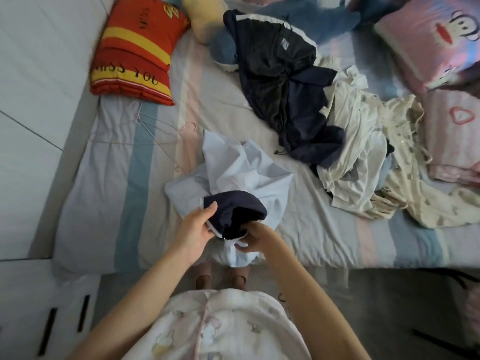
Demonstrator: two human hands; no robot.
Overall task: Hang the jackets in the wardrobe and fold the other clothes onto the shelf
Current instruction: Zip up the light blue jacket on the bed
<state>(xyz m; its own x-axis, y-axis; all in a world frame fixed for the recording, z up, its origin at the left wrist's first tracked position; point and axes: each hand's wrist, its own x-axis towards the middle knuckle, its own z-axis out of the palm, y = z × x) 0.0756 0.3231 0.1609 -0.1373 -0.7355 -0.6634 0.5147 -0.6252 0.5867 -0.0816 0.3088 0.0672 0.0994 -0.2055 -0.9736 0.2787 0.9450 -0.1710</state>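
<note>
A pale blue jacket with a dark navy collar lies crumpled at the near edge of the bed. My left hand grips the left side of the navy collar by the zip. My right hand pinches the right side of the collar and zip. A dark navy jacket with white stripes lies spread further back on the bed. Beside it, to the right, is a heap of cream and white clothes. Thin wire hangers lie on the sheet left of the pale jacket.
A red and yellow folded quilt sits at the bed's far left. Plush toys and pink pillows line the back and right. A white cabinet stands at the near left. My feet in slippers show below the bed edge.
</note>
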